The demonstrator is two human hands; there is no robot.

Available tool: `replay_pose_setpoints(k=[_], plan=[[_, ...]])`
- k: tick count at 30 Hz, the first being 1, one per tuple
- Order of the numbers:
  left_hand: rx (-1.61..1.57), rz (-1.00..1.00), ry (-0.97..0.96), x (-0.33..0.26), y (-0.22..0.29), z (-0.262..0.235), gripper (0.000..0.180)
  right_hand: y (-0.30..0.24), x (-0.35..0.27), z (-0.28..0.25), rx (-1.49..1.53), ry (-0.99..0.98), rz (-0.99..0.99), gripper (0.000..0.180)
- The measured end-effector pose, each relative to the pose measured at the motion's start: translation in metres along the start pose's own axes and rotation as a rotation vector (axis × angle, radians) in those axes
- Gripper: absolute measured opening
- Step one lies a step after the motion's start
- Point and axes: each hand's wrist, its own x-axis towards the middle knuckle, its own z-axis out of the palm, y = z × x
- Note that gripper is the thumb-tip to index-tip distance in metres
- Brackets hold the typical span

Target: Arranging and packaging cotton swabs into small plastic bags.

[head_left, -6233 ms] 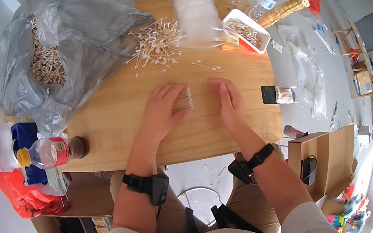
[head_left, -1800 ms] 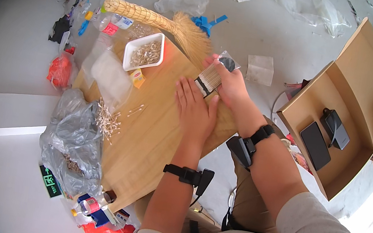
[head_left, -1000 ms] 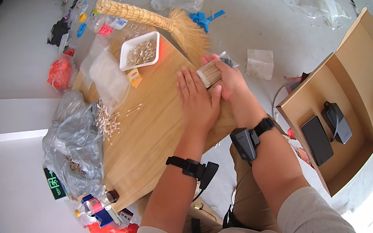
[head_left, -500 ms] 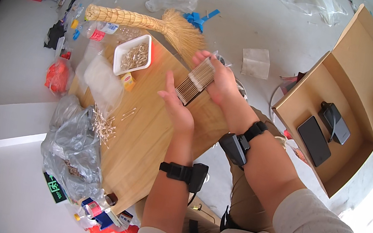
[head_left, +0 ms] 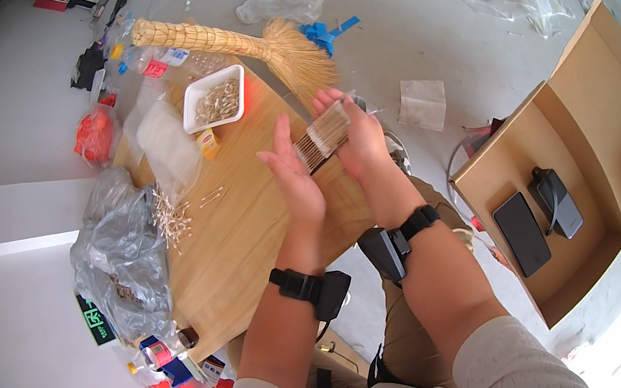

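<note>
My right hand (head_left: 363, 143) is wrapped round a clear packet of cotton swabs (head_left: 327, 132), which tilts above the table's far right part. The brown sticks lie side by side in it. My left hand (head_left: 298, 181) is open, thumb and fingers stretched out, close to the packet's lower end; whether it touches the packet I cannot tell. A white tub (head_left: 192, 103) full of cotton swabs stands farther left on the table, a small yellow packet (head_left: 208, 144) beside it. Loose cotton swabs (head_left: 171, 221) lie in a heap near the table's left edge.
A straw broom (head_left: 205, 39) lies across the wooden table's (head_left: 236, 239) far end by plastic bottles (head_left: 172, 61). Clear plastic bags (head_left: 168, 142) and a grey bag (head_left: 124, 236) line the left side. At right, an open cardboard box (head_left: 490, 163) holds a phone (head_left: 523, 233) and a power bank (head_left: 561, 207).
The packet and both hands have shifted only slightly. The whole view has moved a little, and the right hand still holds the packet.
</note>
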Motion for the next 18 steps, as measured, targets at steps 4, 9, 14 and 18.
replay_pose_setpoints(k=[4, 9, 14, 18], plan=[[-0.076, 0.039, 0.0, 0.004, 0.002, 0.009, 0.092, 0.0, 0.0, 0.0, 0.01, -0.012, 0.005, 0.035], [-0.191, 0.046, 0.044, 0.005, 0.0, 0.026, 0.094, 0.001, 0.0, -0.001, 0.012, -0.008, 0.0, 0.037], [-0.295, 0.037, 0.101, 0.008, 0.0, 0.043, 0.094, 0.004, 0.002, 0.0, 0.024, -0.02, -0.003, 0.038], [-0.313, 0.045, 0.108, 0.01, 0.0, 0.043, 0.094, 0.006, 0.004, -0.001, 0.046, 0.0, -0.018, 0.032]])
